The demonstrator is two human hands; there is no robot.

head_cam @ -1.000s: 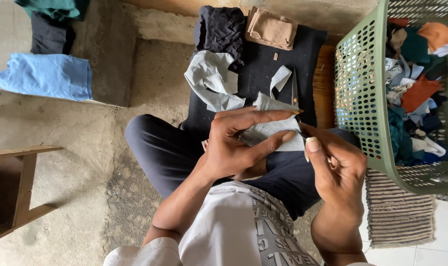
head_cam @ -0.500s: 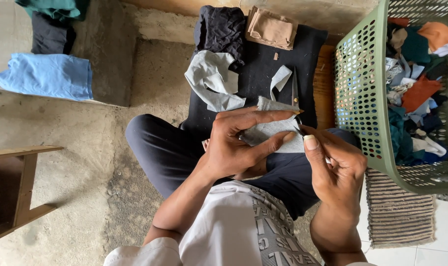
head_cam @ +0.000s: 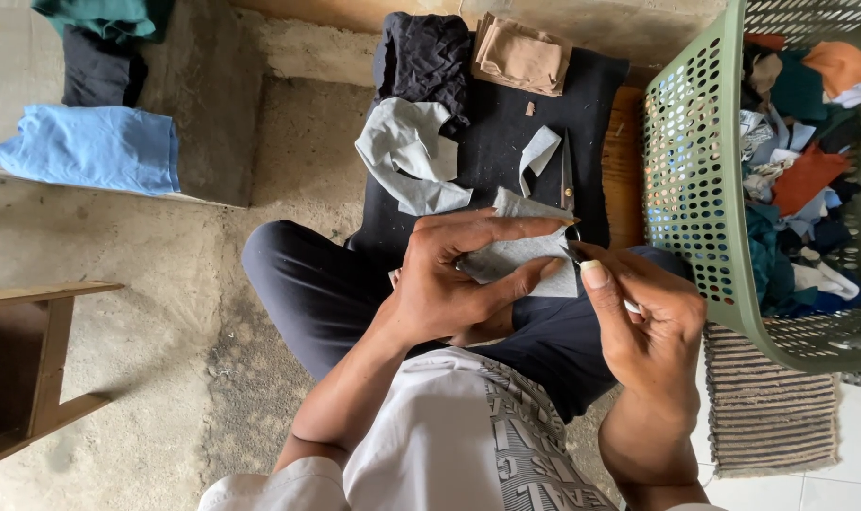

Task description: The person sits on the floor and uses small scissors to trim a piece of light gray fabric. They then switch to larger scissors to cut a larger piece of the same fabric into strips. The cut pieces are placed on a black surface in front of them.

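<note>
Left hand (head_cam: 449, 284) grip pinches grey fabric piece (head_cam: 525, 254) flat between thumb and fingers, over the lap, left of the green basket (head_cam: 695, 180). Right hand (head_cam: 643, 317) grip closed on a thin pen-like tool (head_cam: 582, 251), tip touching the fabric's edge.

Grey cloth piece (head_cam: 520, 255), green perforated basket (head_cam: 691, 180), blue folded garment (head_cam: 95, 147), brown-striped mat (head_cam: 766, 416), tan fabric (head_cam: 523, 55).

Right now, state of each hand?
Left hand: closed on the grey cloth.
Right hand: fingers curled, pinching the cloth's edge; a small white thing sits in its grip, kind unclear.
</note>
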